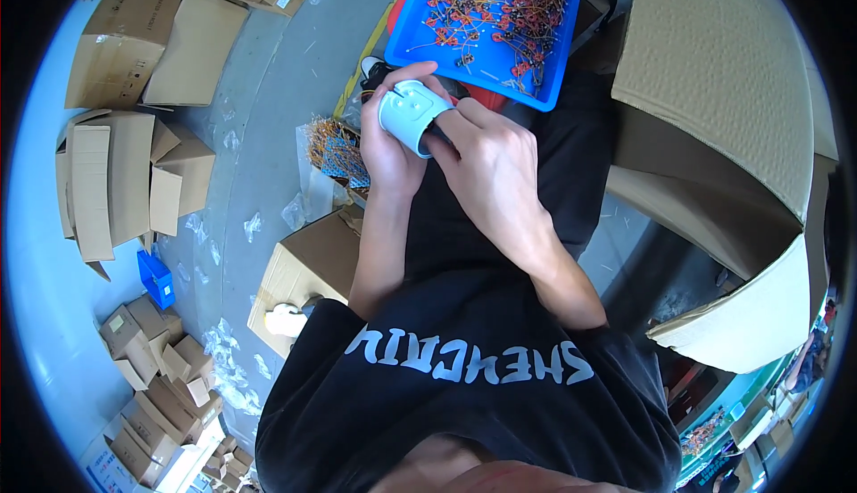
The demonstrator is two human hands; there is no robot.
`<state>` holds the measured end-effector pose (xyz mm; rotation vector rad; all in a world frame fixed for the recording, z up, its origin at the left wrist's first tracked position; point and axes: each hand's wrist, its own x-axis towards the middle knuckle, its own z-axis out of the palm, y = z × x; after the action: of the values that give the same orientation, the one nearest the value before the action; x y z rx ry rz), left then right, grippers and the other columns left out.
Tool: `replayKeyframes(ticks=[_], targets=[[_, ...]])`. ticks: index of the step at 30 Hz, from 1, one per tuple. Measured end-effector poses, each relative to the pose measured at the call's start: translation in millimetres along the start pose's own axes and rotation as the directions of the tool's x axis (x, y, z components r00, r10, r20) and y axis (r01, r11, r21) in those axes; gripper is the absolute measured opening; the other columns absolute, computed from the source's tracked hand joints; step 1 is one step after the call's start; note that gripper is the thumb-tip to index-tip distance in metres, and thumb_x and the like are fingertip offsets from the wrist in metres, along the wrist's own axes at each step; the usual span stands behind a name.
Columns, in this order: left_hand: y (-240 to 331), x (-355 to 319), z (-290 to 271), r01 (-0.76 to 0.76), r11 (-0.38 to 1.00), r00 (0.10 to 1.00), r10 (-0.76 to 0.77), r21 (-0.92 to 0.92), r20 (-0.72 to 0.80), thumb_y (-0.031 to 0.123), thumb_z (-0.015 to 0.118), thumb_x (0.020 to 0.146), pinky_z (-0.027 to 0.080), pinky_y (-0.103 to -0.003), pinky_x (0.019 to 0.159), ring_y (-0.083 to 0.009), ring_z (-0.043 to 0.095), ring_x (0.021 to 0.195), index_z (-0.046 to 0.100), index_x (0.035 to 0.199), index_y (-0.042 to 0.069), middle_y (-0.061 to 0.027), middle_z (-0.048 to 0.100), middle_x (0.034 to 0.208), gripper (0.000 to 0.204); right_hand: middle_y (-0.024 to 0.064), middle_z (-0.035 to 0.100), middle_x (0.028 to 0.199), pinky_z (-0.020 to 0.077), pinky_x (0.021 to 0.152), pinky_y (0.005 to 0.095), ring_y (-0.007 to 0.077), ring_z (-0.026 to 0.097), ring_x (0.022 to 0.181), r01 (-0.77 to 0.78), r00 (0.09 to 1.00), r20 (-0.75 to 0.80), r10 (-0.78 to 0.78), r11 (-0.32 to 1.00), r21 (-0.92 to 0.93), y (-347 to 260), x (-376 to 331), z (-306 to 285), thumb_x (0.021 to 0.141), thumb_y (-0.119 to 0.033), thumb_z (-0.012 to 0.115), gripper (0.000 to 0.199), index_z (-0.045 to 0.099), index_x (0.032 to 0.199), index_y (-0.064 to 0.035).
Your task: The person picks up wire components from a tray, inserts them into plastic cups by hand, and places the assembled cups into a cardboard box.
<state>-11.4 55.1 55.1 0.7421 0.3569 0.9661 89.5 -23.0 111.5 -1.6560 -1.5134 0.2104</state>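
A short white plastic cylindrical housing (403, 116), with a slot and small raised marks on its face, is tilted between my hands above my lap. My left hand (389, 155) wraps round it from the left, fingers curled over its far end. My right hand (493, 155) is closed, with bent fingers and thumb at the open near end of the housing. The fingertips reach into the dark opening, so whatever they pinch there is hidden. Just beyond my hands is a blue tray (399, 51) with many small red and black parts on thin wires (500, 6).
A bundle of orange-wired parts (337, 152) lies left of my left forearm, above an open cardboard box (308, 261). A large open carton (714, 91) stands close on my right. More cartons (116, 180), a small blue bin (156, 279) and plastic scraps (230, 368) are along the left.
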Motion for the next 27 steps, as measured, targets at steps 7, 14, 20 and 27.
replayKeyframes(ticks=[7,14,20,27], targets=[[-5,-1,8,-0.083,0.995,0.991,0.087,0.047,-0.101,0.032,0.028,0.095,0.045,-0.036,0.085,-0.0244,0.057,0.092,0.056,0.112,-0.001,-0.0137,0.060,0.096,0.046,0.0095,0.056,0.069,0.0464,0.053,0.0359,0.0275,0.059,0.059,-0.061,0.998,-0.029,0.062,0.996,0.058,3,1,-1,0.067,-0.004,0.074,0.016,0.063,0.077,-0.0001],[-6,5,-2,0.015,0.998,0.991,-0.008,0.054,-0.130,0.031,0.026,0.096,0.046,-0.035,0.083,-0.0230,0.058,0.090,0.056,0.111,-0.001,-0.0129,0.060,0.095,0.047,0.0098,0.054,0.068,0.0459,0.053,0.0353,0.0268,0.057,0.057,-0.073,0.997,0.022,0.071,0.995,0.065,12,5,-1,0.067,-0.006,0.075,0.017,0.066,0.080,-0.0002],[-14,2,3,0.123,0.929,0.984,-0.159,-0.349,-0.078,0.027,0.024,0.096,0.047,-0.034,0.084,-0.0225,0.058,0.090,0.055,0.117,-0.002,-0.0139,0.062,0.097,0.048,0.0100,0.058,0.070,0.0473,0.054,0.0334,0.0248,0.059,0.058,-0.049,0.999,0.020,0.050,0.998,-0.042,2,1,-5,0.069,-0.009,0.077,0.021,0.069,0.087,-0.0008],[-8,5,-1,0.220,0.885,0.963,-0.265,-0.410,-0.056,0.027,0.023,0.097,0.047,-0.036,0.084,-0.0244,0.058,0.093,0.047,0.129,-0.003,-0.0150,0.062,0.101,0.050,0.0118,0.063,0.083,0.0499,0.063,0.0305,0.0227,0.063,0.069,-0.041,0.999,-0.032,0.044,0.997,0.068,4,3,-21,0.072,-0.012,0.077,0.027,0.068,0.095,0.0000]])
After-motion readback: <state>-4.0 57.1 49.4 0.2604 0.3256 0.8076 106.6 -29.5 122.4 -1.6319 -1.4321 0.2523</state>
